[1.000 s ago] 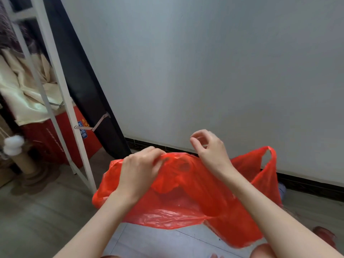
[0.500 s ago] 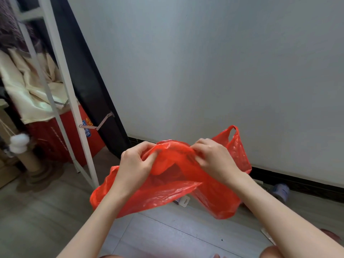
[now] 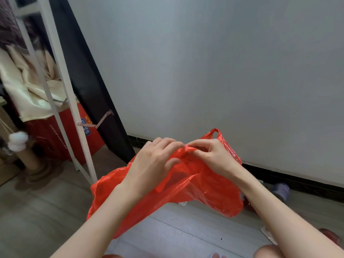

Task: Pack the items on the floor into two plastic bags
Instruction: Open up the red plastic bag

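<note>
A thin red plastic bag (image 3: 208,190) hangs crumpled in the air in front of me, above the floor. My left hand (image 3: 154,162) pinches its upper edge from the left. My right hand (image 3: 214,157) pinches the same edge from the right, fingertips almost meeting those of the left. One bag handle (image 3: 216,134) sticks up behind the right hand. On the floor at the right lie a pale purple cylindrical item (image 3: 281,190), a red item (image 3: 248,204) partly hidden by my right forearm, and a flat white packet (image 3: 267,232).
A grey wall (image 3: 223,71) with a black skirting stands close ahead. A white metal frame (image 3: 61,86) and a leaning black panel (image 3: 93,90) fill the left, with a red box (image 3: 55,135), cream fabric and a cat scratching post (image 3: 28,155) behind. My knees show at the bottom edge.
My hands have come together at the bag's top edge. The bag has bunched up and drawn in, and its right handle has swung up behind the right hand.
</note>
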### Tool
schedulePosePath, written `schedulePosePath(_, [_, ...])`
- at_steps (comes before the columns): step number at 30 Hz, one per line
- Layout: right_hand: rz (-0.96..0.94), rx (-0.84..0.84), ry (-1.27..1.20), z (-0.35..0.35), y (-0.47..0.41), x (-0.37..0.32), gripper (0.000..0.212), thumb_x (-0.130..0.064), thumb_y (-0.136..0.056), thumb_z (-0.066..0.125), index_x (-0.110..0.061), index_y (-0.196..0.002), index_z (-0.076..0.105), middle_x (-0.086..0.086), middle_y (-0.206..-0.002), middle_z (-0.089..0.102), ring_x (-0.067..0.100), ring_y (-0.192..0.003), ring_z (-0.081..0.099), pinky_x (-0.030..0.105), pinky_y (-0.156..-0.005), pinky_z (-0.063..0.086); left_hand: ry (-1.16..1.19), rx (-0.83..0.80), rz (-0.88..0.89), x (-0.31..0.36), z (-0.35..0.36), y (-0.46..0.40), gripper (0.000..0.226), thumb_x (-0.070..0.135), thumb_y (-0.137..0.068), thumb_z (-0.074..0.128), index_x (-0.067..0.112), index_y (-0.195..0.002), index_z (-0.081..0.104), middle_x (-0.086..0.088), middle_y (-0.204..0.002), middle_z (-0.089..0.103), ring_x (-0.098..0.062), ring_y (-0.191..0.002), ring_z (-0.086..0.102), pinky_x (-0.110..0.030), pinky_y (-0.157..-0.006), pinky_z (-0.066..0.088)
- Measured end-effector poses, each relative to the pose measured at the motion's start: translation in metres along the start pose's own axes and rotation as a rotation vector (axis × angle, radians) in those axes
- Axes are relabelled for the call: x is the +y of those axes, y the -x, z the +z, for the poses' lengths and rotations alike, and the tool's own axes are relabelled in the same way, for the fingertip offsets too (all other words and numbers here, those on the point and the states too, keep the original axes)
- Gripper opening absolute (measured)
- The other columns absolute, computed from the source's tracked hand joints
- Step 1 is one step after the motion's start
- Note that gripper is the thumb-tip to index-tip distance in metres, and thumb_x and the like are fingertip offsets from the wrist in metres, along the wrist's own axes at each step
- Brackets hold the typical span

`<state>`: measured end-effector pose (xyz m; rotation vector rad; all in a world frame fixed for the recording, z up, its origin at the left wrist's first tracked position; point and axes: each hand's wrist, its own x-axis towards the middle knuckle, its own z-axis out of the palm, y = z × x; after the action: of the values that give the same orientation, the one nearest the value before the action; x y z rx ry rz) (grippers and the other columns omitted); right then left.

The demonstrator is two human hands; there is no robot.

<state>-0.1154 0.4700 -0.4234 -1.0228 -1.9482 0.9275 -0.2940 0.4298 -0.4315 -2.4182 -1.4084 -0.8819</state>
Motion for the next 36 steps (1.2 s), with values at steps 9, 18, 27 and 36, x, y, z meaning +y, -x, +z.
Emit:
schedulePosePath(9, [-0.065, 0.207, 0.787, 0.009, -0.001, 0.012, 0.048, -0.023, -0.072, 0.068, -0.013, -0.118, 0.057, 0.015, -0.145, 0.034, 0.031, -0.140, 0.016, 0.050, -0.113, 0.014, -0.094, 0.210, -0.371, -0.001, -0.006, 0.003, 0.008, 0.022, -0.077, 0.062, 0.016, -0.073, 0.060, 0.000, -0.059, 0.060, -0.026, -0.054, 0.060, -0.030, -0.043, 0.042])
schedulePosePath(18, [0.028, 0.489, 0.187, -0.008, -0.002, 0.016, 0.006, -0.010, -0.076, 0.070, -0.007, -0.080, 0.067, 0.010, -0.088, 0.066, 0.018, -0.076, 0.061, 0.017, -0.076, 0.046, 0.037, 0.150, -0.460, -0.004, -0.015, 0.010, 0.008, 0.018, -0.085, 0.059, 0.013, -0.083, 0.053, 0.001, -0.068, 0.062, -0.032, -0.068, 0.060, -0.032, -0.055, 0.036])
schedulePosePath(27, [0.587, 0.324, 0.049, 0.031, -0.010, 0.013, 0.057, -0.060, -0.063, 0.066, -0.008, -0.087, 0.065, 0.011, -0.092, 0.068, 0.028, -0.093, 0.063, 0.045, -0.080, 0.054, 0.165, 0.157, -0.492, 0.009, -0.015, 0.006, 0.006, 0.020, -0.085, 0.060, 0.016, -0.083, 0.056, 0.004, -0.071, 0.062, -0.023, -0.067, 0.059, -0.036, -0.060, 0.045])
schedulePosePath(36, [0.760, 0.208, -0.842, -0.013, -0.005, 0.021, 0.023, -0.002, -0.090, 0.045, -0.011, -0.072, 0.055, 0.000, -0.043, 0.059, 0.010, -0.039, 0.057, 0.032, -0.058, 0.055, 0.025, 0.147, -0.423, -0.016, -0.027, 0.016, 0.034, 0.057, -0.079, 0.046, 0.037, -0.093, 0.070, 0.008, -0.074, 0.065, -0.020, -0.070, 0.066, -0.033, -0.056, 0.051])
